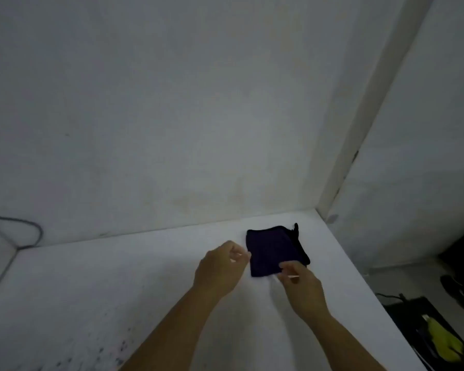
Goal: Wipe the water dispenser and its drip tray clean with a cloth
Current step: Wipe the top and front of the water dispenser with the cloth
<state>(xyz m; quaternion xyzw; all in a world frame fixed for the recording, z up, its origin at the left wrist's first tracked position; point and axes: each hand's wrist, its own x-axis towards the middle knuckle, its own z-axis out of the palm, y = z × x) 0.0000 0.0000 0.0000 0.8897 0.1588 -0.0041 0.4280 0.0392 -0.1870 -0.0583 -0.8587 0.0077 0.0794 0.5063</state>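
A dark navy folded cloth (272, 250) lies flat on the white surface (118, 285) near its back right corner. My left hand (220, 266) hovers just left of the cloth with its fingers loosely curled, the fingertips at the cloth's left edge and nothing in its grasp. From the near side, my right hand (302, 286) reaches the cloth's front right corner, and its thumb and fingers pinch the fabric there. No water dispenser or drip tray is in view.
White walls close in behind and to the right, meeting at a corner post (359, 145). A grey cable (35, 231) loops at the far left. Past the surface's right edge, the floor holds dark items and a yellow-green object (442, 341).
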